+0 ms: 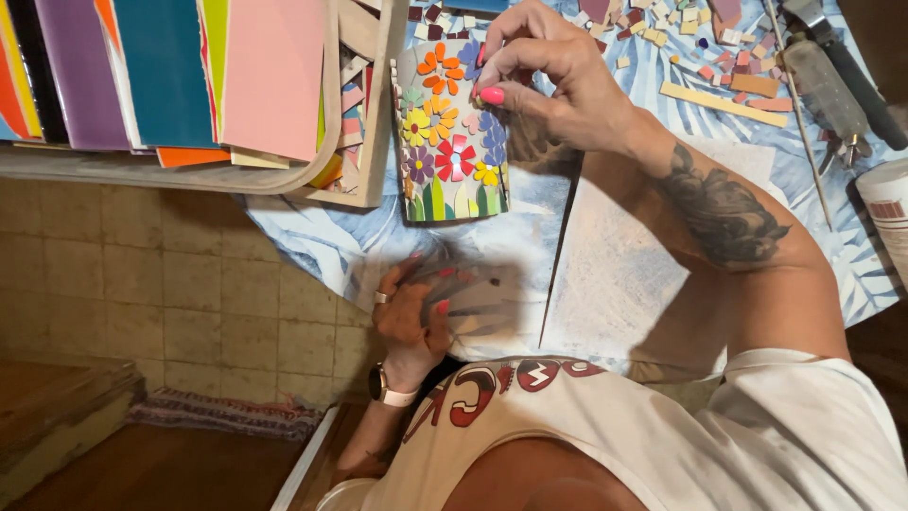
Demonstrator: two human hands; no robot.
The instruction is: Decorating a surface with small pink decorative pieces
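Observation:
A cylindrical pot (452, 142) covered in a mosaic of coloured flowers and green stems stands on the blue-and-white patterned tablecloth (322, 241). My right hand (553, 80), reaching in on a tattooed forearm, rests against the pot's upper right side. Its thumb and fingers pinch what looks like a small tile piece against the mosaic. My left hand (411, 317), with a ring and a wristwatch, hovers at the table's near edge below the pot. It is motion-blurred, and what it holds cannot be made out.
Coloured tile sheets (170, 76) stand in a tray at the upper left, beside a wooden box of offcuts (364, 114). Loose tile pieces (719, 66), nippers (832, 85), a thin stick (799, 123) and a white container (884, 203) lie at the right. A white sheet (624, 274) covers the table.

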